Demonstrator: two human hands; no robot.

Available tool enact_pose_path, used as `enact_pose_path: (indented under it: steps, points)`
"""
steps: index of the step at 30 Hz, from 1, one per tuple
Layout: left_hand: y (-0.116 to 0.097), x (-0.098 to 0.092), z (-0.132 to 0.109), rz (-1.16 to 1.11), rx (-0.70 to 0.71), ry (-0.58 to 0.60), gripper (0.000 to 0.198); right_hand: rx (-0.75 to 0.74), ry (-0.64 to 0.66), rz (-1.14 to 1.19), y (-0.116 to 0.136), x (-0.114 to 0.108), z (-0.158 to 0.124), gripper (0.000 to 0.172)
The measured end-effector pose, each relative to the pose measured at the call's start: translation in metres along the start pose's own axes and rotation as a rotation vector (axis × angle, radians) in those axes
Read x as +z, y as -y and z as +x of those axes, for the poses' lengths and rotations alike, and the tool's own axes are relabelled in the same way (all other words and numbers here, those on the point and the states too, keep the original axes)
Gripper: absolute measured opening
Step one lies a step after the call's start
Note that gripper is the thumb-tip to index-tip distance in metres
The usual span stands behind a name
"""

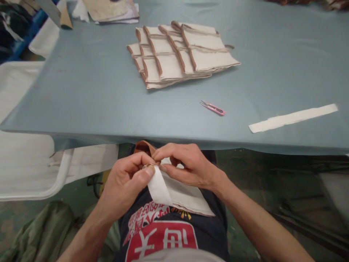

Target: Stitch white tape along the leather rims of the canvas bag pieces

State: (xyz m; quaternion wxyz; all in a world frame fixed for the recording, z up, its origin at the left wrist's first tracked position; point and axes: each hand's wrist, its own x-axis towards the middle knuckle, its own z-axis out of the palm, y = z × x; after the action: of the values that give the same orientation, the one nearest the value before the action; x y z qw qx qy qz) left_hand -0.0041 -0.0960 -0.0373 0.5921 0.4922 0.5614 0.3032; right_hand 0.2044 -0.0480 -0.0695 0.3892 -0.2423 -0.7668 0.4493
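Note:
Over my lap, both hands meet at the edge of a cream fabric piece (185, 194) with brown edging. My left hand (131, 176) pinches its upper edge between thumb and forefinger. From that pinch a white strip (159, 187) hangs down across the cloth. My right hand (188, 163) is closed at the same spot, its thumb and forefinger on the brown edging; the fingertips partly hide what they grip. A brown flap (144, 146) of the piece sticks up behind my fingers, by the table edge.
On the blue-grey table (89, 94) lies a stack of cream pieces with brown edges (174, 54). Pink thread snips (214, 108) rest nearer, left of a loose white strip (293, 118). A white plastic tub (62, 174) stands at the left, below the table.

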Motion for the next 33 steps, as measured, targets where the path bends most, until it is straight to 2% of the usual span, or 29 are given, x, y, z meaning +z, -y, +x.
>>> enact_pose_path:
  steps: [4,9,17,20,25,30,33]
  points:
    - [-0.005,-0.005,0.002,0.012,0.006,-0.019,0.026,-0.11,0.06,-0.223,0.004,-0.008,0.012,0.02]
    - [-0.013,-0.009,0.002,0.07,0.03,-0.016,0.023,-0.057,0.143,-0.385,0.015,-0.01,0.019,0.027]
    - [-0.017,-0.01,0.003,0.145,0.067,-0.027,0.022,-0.059,0.156,-0.548,0.019,-0.001,0.023,0.038]
    - [-0.014,-0.01,0.003,0.106,0.048,0.004,0.021,-0.029,0.146,-0.47,0.016,0.0,0.024,0.032]
    - [-0.002,-0.012,0.003,-0.029,0.008,0.035,0.023,0.066,0.107,-0.147,0.012,-0.002,0.019,0.014]
    - [-0.001,-0.013,0.004,-0.007,0.016,-0.005,0.024,0.069,0.047,-0.212,0.013,0.002,0.014,0.013]
    - [-0.004,-0.013,0.005,0.041,0.023,-0.029,0.023,0.076,0.071,-0.257,0.015,0.001,0.013,0.016]
